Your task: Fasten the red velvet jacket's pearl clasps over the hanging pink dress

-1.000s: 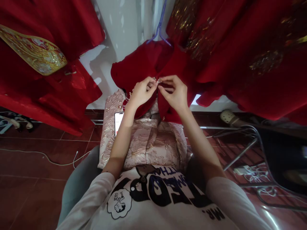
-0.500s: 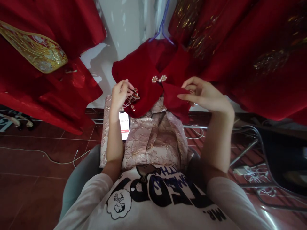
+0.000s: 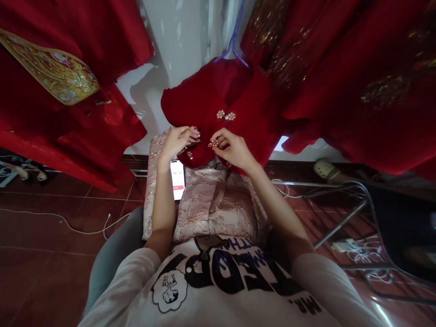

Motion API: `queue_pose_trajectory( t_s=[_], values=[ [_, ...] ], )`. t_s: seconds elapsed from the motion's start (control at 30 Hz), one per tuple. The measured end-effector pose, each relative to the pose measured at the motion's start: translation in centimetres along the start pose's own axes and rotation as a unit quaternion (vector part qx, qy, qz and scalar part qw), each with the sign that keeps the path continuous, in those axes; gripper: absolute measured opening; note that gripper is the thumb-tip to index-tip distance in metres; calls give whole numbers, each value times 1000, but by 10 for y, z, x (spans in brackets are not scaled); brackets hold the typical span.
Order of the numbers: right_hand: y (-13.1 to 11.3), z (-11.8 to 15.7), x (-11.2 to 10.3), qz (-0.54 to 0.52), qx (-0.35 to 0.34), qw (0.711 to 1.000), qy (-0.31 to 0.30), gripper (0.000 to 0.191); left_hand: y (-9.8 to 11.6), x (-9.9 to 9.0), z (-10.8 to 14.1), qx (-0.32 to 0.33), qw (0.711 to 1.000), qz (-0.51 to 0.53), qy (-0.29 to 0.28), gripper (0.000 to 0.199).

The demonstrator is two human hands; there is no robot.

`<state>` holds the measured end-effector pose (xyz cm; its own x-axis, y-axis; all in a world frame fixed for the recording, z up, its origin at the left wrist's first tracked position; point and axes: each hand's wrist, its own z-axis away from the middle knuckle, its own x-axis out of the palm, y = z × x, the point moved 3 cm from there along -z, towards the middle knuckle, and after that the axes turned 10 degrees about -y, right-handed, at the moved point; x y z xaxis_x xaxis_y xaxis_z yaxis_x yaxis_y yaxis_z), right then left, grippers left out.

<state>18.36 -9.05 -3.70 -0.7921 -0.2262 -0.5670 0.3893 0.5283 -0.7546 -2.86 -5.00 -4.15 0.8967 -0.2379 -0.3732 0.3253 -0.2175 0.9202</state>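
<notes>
1. One red velvet jacket (image 3: 245, 97) hangs centre frame, a pearl clasp (image 3: 225, 115) on its front.
2. Right hand (image 3: 232, 149) pinches what seems a small gold ornament (image 3: 213, 143) at its lower edge.
3. Left hand (image 3: 176, 141) presses its fingers together on that edge.

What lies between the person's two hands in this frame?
Head view: red velvet fabric lies between the left hand and right hand.

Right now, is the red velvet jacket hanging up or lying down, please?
Hanging: the red velvet jacket hangs from a purple hanger at its collar.
</notes>
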Motion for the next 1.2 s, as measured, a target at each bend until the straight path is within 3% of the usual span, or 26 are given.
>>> queue_pose_trajectory(
  t_s=[0.13, 0.27, 0.4, 0.53, 0.67, 0.97, 1.2],
  values=[
    [10, -8, 20, 16, 23, 997, 70, 16, 2, 0, 1, -6, 1000, -4, 10, 29],
    [11, -9, 31, -8, 24, 995, 98, 26, 1, -1, 1, 3, 999, 13, 29, 28],
    [3, -6, 33, -12, -1, 997, 74, 33, -2, -4, 1, 33, 999, 10, 32, 23],
    [-5, -4, 33, 3, 20, 999, 35, 38, -3, -4, 0, 58, 998, -12, 12, 27],
    [-6, -3, 34, 14, 30, 999, 2, 45, 0, -2, -1, 59, 998, -8, 29, 23],
    [0, -3, 37, 36, 15, 999, -11, 48, 1, 0, -1, 44, 997, 20, 63, 15],
    [4, -4, 41, 34, 28, 999, -16, 49, 0, -1, -1, 63, 996, -20, 66, 12]
  ],
)
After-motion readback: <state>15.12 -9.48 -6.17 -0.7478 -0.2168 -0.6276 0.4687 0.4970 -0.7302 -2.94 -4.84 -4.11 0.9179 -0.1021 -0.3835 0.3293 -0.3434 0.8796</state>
